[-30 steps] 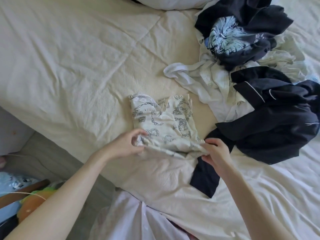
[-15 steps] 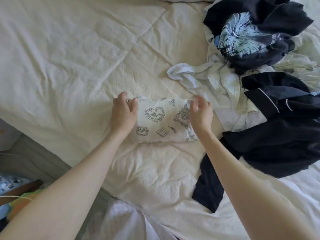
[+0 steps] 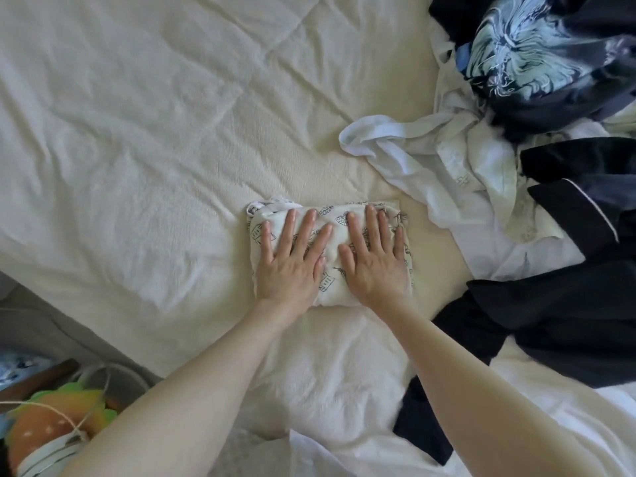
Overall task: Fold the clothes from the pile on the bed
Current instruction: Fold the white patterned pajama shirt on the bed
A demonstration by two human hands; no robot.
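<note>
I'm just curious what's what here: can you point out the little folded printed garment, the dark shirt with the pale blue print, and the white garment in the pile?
Folded printed garment (image 3: 335,218): head view, bare top edge.
Dark printed shirt (image 3: 516,53): head view, its blue print.
White garment (image 3: 389,139): head view, its twisted left end.

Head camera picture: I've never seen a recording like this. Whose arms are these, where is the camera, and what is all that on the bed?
No machine here: these are a person's own two arms, filmed by a camera worn on their head, looking forward and down. The left hand and right hand lie flat, fingers straight, pressing on a small folded printed garment on the cream bed cover. Nothing is gripped; they only press. To the right lies the unfolded pile: a white garment, a dark one with a pale blue print, and a navy one with white piping. At the lower left, beside the bed, is a colourful toy.
</note>
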